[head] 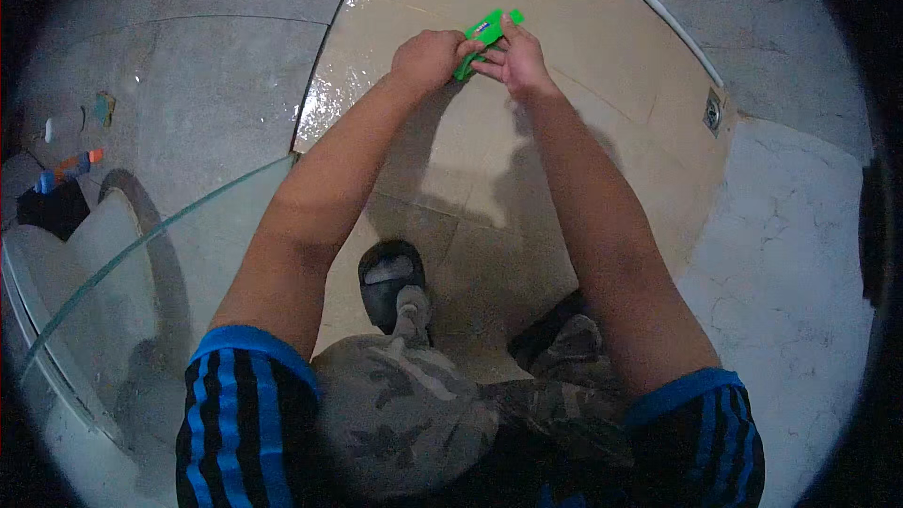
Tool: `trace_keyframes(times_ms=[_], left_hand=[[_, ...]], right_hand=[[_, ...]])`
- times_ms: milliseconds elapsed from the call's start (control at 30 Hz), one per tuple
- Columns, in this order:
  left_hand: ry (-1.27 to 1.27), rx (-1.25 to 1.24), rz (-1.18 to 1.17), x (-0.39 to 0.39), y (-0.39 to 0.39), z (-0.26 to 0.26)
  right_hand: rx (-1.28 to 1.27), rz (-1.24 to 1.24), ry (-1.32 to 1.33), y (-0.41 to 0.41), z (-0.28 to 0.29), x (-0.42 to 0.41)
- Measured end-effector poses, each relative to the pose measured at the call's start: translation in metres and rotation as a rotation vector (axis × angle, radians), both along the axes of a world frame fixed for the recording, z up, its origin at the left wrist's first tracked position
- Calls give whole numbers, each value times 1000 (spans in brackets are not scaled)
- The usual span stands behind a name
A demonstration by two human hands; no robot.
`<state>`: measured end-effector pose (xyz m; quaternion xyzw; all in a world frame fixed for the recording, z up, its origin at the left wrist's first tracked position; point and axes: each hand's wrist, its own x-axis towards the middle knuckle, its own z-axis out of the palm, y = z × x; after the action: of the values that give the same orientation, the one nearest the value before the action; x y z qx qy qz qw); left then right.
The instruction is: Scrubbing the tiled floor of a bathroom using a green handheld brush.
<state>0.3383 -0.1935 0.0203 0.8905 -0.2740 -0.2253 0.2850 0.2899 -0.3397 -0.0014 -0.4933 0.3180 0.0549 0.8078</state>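
Observation:
A bright green plastic object [484, 31] with a small label and a knob-like tip at its upper right is held out before me over the tiled floor; it looks like a squeeze bottle, though its exact kind is unclear. My left hand [432, 58] grips its lower left part, fingers curled. My right hand [519, 56] holds its upper right side, with the thumb on top near the tip and the fingers below. Part of the object is hidden by my fingers. Beneath, the beige tile floor [607, 85] looks wet and shiny at the left.
A glass panel's edge [152, 231] runs at the left, near a white toilet or similar fixture [113, 254]. A sponge [105, 108] lies at the far left. The floor drain [713, 111] is at the right. My slippered foot [388, 275] stands below.

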Motion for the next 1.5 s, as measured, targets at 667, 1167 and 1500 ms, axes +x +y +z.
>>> trace_keyframes(times_ms=[667, 1167, 1500], left_hand=[[-90, 2, 281, -83, 186, 2], [-125, 3, -50, -8, 19, 0], [116, 173, 24, -8, 86, 3]], right_hand=[[-6, 246, 136, 194, 11, -37], [-3, 38, -21, 15, -2, -1], [119, 59, 34, 92, 3, -6]])
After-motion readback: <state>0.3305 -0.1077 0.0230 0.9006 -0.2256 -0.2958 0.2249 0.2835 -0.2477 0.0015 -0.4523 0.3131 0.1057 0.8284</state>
